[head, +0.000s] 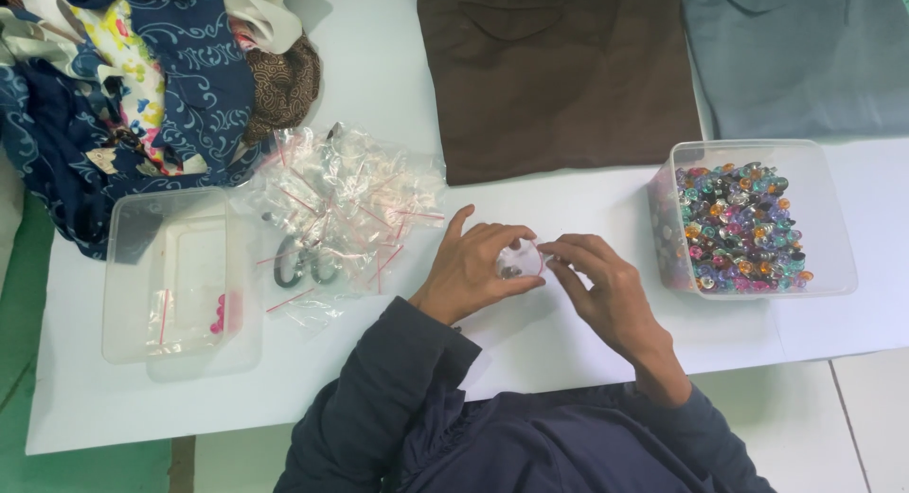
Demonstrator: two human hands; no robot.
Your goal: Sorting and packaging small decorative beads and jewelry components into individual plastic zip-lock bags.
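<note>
bare worktop (568, 204) lies open between the heap of small clear bags (346, 195) and the bead tub (757, 218). the brown cloth (559, 71) bounds it behind; the near-empty tub (180, 275) blocks the left.

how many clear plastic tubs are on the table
2. One tub sits left of the left hand, holding a few small bags; the other tub sits beyond the right hand, full of coloured beads. None seems hidden.
</note>
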